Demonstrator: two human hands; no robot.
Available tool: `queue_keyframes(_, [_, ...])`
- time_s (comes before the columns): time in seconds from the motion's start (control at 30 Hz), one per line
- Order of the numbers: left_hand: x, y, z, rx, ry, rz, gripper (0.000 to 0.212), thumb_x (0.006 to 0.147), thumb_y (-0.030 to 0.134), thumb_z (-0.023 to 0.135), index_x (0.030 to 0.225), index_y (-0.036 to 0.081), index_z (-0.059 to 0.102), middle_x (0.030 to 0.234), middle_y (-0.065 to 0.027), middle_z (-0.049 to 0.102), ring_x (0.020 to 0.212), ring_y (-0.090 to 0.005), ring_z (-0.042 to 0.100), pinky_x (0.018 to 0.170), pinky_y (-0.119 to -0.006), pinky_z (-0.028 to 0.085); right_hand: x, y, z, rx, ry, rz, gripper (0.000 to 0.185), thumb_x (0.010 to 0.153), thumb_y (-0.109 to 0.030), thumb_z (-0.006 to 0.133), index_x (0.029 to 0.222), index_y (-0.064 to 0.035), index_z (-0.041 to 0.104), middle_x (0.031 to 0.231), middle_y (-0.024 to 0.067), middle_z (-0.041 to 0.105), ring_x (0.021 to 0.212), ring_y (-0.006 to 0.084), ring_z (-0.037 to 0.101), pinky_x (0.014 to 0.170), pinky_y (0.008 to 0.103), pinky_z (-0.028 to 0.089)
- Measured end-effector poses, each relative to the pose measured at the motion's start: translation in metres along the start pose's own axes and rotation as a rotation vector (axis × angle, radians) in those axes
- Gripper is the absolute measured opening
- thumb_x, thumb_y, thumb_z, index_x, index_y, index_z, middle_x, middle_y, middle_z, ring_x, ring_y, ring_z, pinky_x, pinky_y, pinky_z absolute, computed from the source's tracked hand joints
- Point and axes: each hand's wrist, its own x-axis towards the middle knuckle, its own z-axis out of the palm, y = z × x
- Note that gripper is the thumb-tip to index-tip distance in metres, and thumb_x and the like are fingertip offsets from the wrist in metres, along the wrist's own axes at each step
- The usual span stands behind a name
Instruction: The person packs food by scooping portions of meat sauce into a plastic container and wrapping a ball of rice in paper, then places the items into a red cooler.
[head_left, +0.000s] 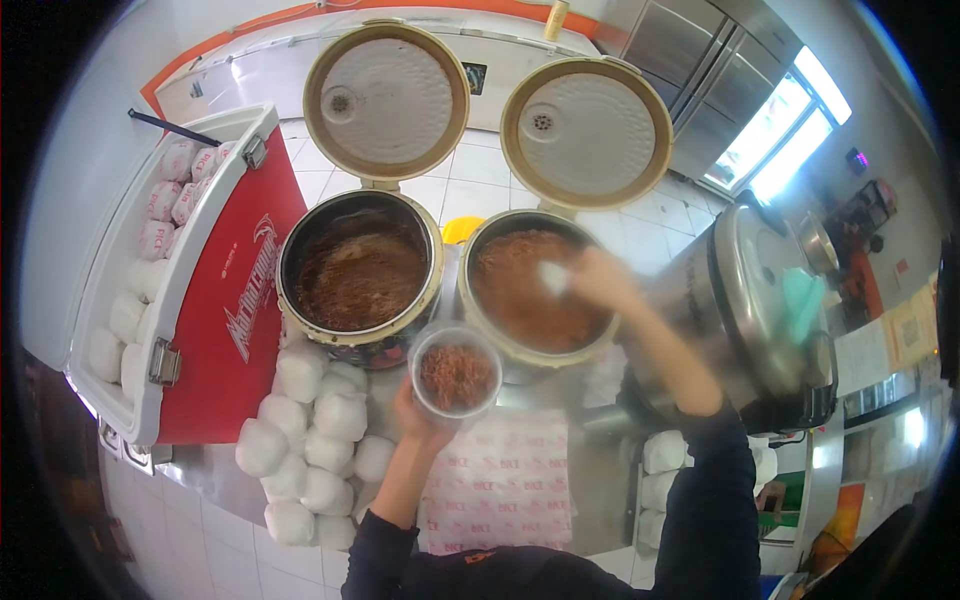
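My left hand (427, 421) holds a clear plastic cup (455, 401) partly filled with reddish-brown food (456, 371). The cup is in front of two open rice cookers, above the steel worktop. Over the right rice cooker (480, 330), my right hand (602, 281) grips a pale scoop or spoon (555, 277), blurred by motion. Reddish-brown, rice-like food (517, 289) fills that pot. The left rice cooker (330, 334) contains a darker brown mass (360, 277). Printed wrapping paper (495, 484) lies flat below the cup.
White wrapped bundles (326, 450) are piled left of the paper. A red cool box (217, 322) stands open beyond them, with more wrapped bundles inside. At the right is a large steel rice cooker (682, 300) with a green cloth (801, 300) on it. Both cooker lids (386, 97) stand raised.
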Motion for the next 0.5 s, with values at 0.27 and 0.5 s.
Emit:
queue_keyframes(0.27, [-0.004,0.019,0.032,0.065,-0.002,0.178,0.047,0.088,0.037,0.03,0.121,0.006,0.042,0.12,-0.0121,0.046,0.11,-0.0291,0.045,0.094,-0.044,0.036,-0.021,0.013,0.012,0.073,0.019,-0.036,0.023,0.069,-0.025,0.057,0.088,-0.0159,0.068,0.082,0.0144,0.063,0.081,0.0303,0.06,0.074,0.0371,0.047])
queue_keyframes(0.5, [0.011,0.027,0.05,0.065,-0.01,0.153,0.043,0.088,0.034,0.031,0.121,0.008,0.043,0.118,-0.009,0.048,0.108,-0.025,0.047,0.093,-0.041,0.037,-0.023,-0.008,0.026,0.104,0.067,-0.175,0.023,0.069,-0.026,0.058,0.088,-0.0157,0.068,0.083,0.0154,0.063,0.08,0.031,0.06,0.073,0.0372,0.047])
